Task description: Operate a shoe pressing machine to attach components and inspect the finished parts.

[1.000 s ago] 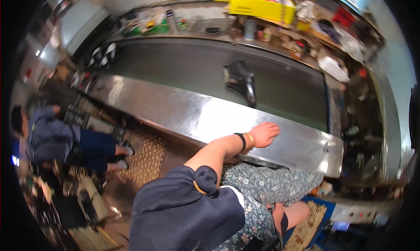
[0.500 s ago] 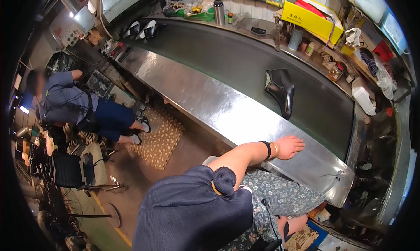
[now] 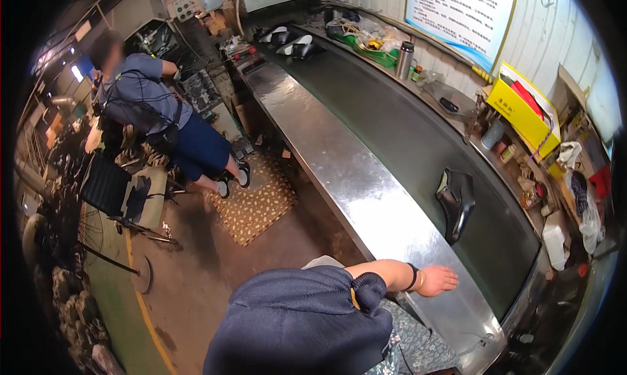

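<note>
My left hand point(image 3: 437, 280) lies flat, palm down, on the long steel ledge point(image 3: 385, 202) with its fingers stretched out and nothing held. A dark band and a thin bracelet circle the wrist. Beyond the ledge runs a dark green belt point(image 3: 392, 133). On it, a little ahead of my hand and not touched by it, a black ankle-high shoe point(image 3: 456, 205) lies on its side. Far up the belt are several black-and-white shoes point(image 3: 297, 46). My right hand is out of view.
A person point(image 3: 153, 100) in blue stands at the left on a spotted mat point(image 3: 258, 202), near a chair point(image 3: 104, 185) and a fan base point(image 3: 142, 275). Along the belt's far side stand a flask point(image 3: 404, 60), a yellow box point(image 3: 522, 110) and a white bottle point(image 3: 556, 240).
The view has swung left, so the belt, shoe and other person appear farther right. My left hand stays flat on the ledge. The shoe shows no clear movement along the belt.
</note>
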